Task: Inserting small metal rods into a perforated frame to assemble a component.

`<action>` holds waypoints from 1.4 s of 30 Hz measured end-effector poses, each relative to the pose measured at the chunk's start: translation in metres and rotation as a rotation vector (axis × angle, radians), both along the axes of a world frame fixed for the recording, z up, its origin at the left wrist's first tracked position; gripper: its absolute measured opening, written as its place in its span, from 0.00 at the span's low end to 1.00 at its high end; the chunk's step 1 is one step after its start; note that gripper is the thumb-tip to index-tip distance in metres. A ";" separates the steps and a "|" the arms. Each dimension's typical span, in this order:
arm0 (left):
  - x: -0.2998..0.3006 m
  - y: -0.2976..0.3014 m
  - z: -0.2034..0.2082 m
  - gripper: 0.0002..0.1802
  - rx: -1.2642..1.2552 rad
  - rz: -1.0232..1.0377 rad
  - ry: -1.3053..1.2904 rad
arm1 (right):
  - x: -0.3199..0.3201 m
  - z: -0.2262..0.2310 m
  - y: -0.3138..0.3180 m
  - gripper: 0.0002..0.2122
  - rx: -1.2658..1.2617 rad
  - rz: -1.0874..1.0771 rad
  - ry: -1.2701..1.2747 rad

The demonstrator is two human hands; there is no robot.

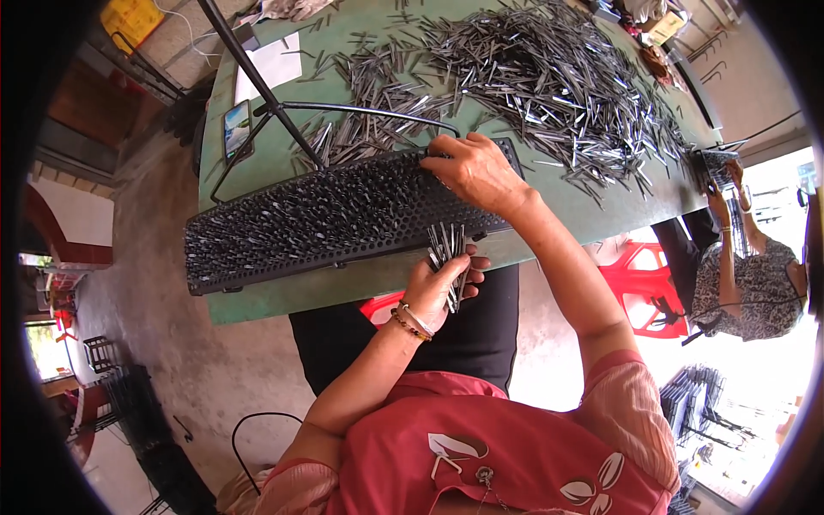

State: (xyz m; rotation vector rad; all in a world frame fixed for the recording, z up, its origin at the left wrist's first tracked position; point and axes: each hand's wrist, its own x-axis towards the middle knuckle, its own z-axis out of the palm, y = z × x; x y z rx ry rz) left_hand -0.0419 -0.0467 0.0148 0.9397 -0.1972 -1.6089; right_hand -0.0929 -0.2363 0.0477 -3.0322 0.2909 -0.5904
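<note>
A long black perforated tray lies along the near edge of the table. Thin dark metal pieces stand packed in its holes from the left end to past the middle; toward the right, bare holes show. In front of the tray, my left hand is closed round a bundle of slim metal pieces, their ends fanning upward. My right hand is over the tray's far side, right of the filled part, its fingers bent together. Whatever sits between those fingertips is hidden.
Loose metal pieces are heaped across the green table. A black metal frame rises behind the tray, near a phone and white paper. To the right are a red plastic chair and another person working.
</note>
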 end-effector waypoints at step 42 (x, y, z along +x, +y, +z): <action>0.019 0.000 -0.007 0.10 0.014 -0.021 0.157 | 0.024 0.012 0.021 0.05 0.282 -0.350 0.058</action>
